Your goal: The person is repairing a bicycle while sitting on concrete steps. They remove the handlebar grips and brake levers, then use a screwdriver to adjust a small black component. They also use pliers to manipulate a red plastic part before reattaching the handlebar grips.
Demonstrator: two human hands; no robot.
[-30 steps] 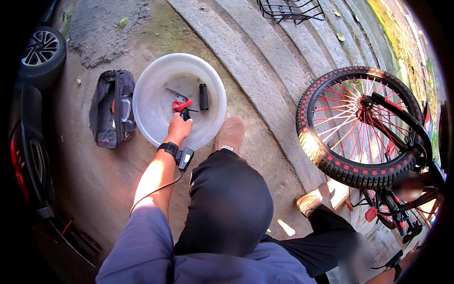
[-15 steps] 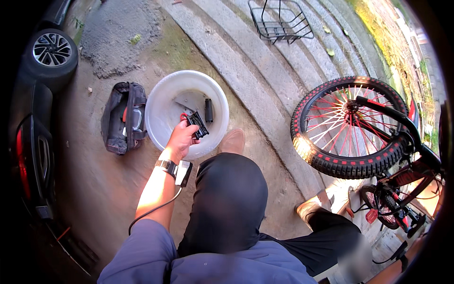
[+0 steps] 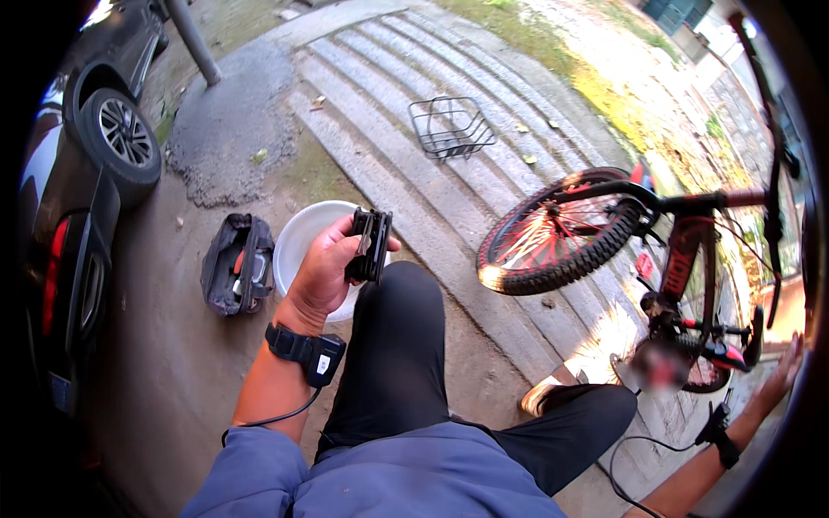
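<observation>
My left hand [image 3: 326, 268] grips a black bicycle pedal [image 3: 371, 246] between thumb and fingers, raised above my left knee. Behind it stands a translucent white basin [image 3: 296, 231], partly covered by the hand; its inside is mostly hidden. Far over at the right edge is my right hand [image 3: 781, 377], its fingers stretched out and holding nothing I can see. The nearest thing to it is a black and red bicycle [image 3: 691, 250], whose knobbly front tyre [image 3: 587, 269] points toward the middle.
An open dark tool bag [image 3: 222, 289] with tools inside sits left of the basin. Stone steps [image 3: 380, 147] run diagonally, bearing a black wire rack [image 3: 449, 129]. A dark car [image 3: 65, 250] is at the left, near a grey pole [image 3: 192, 39].
My left hand has lifted the pedal up out of the basin toward me. The view has tilted up and turned; my right hand now shows at the right edge.
</observation>
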